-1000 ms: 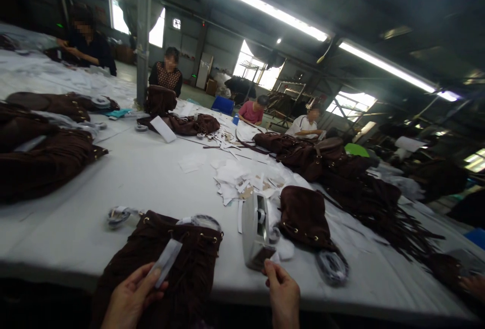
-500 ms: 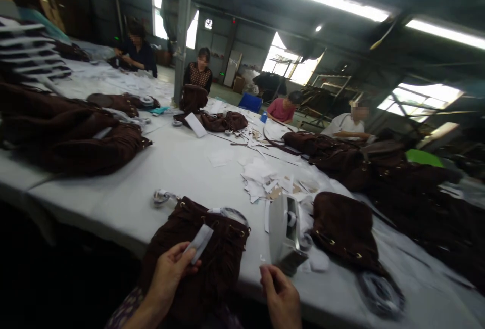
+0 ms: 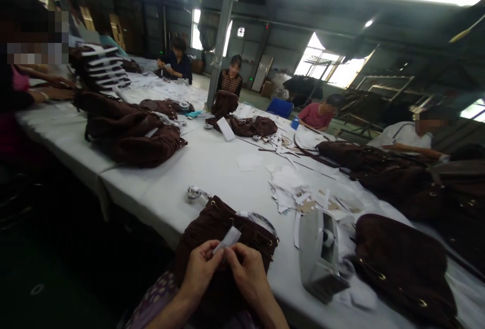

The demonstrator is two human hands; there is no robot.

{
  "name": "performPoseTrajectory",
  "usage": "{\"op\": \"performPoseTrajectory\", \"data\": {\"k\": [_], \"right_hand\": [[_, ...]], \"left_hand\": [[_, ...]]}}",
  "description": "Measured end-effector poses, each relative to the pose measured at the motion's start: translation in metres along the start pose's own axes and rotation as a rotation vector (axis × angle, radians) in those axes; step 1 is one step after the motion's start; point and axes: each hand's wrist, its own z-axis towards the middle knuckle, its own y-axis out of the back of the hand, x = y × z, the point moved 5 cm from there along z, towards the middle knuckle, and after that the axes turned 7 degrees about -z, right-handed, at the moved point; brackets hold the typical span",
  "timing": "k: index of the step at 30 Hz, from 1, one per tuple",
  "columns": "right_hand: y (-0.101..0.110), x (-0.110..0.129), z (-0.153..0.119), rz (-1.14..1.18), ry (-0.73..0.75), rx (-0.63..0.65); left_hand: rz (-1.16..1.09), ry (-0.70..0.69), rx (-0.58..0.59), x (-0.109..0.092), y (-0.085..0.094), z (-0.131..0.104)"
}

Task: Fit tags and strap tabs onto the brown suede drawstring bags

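Observation:
My left hand (image 3: pixel 202 268) pinches a folded whitish paper strip (image 3: pixel 229 238) between thumb and fingers, above a dark brown drawstring bag (image 3: pixel 248 228). My right hand (image 3: pixel 248 271) meets it at the strip's lower end, thumb and forefinger pressed together. A small piece of clear tape showed at those fingertips half a second ago; now the fingers hide it. The bag lies at the table's near edge, partly over my lap, with brass eyelets along its top. Plastic-wrapped hardware (image 3: pixel 195 194) sits by its upper left corner. A grey tape dispenser (image 3: pixel 320 253) stands to the right.
Another brown bag (image 3: pixel 401 263) lies right of the dispenser. Paper scraps (image 3: pixel 288 185) litter the white table (image 3: pixel 170 187). Brown bags are heaped at left (image 3: pixel 132 132) and right (image 3: pixel 417 177). Several co-workers sit or stand around the table; one person's hand (image 3: pixel 56 94) rests at far left.
My right hand has moved left from beside the tape dispenser to the paper strip in my left hand. The view has turned left, bringing a person at far left into sight.

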Motion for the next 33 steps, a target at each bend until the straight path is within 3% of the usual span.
{"op": "performPoseTrajectory", "data": {"k": [13,22,24,29,33], "right_hand": [[-0.007,-0.012,0.009,-0.109,-0.167,-0.056],[-0.011,-0.014,0.017,-0.126,-0.268,-0.173],[-0.011,-0.017,0.018,-0.081,-0.241,-0.137],[-0.014,-0.034,0.012,0.259,-0.249,0.098],[-0.015,-0.041,0.011,0.337,-0.312,0.102]], "left_hand": [[0.136,-0.118,-0.018,-0.009,-0.003,-0.004],[0.479,-0.310,-0.121,-0.031,-0.001,-0.013],[0.454,-0.294,-0.116,-0.029,0.000,-0.012],[0.229,-0.127,-0.014,-0.018,-0.003,-0.004],[0.109,-0.057,-0.018,-0.015,-0.003,-0.003]]}}
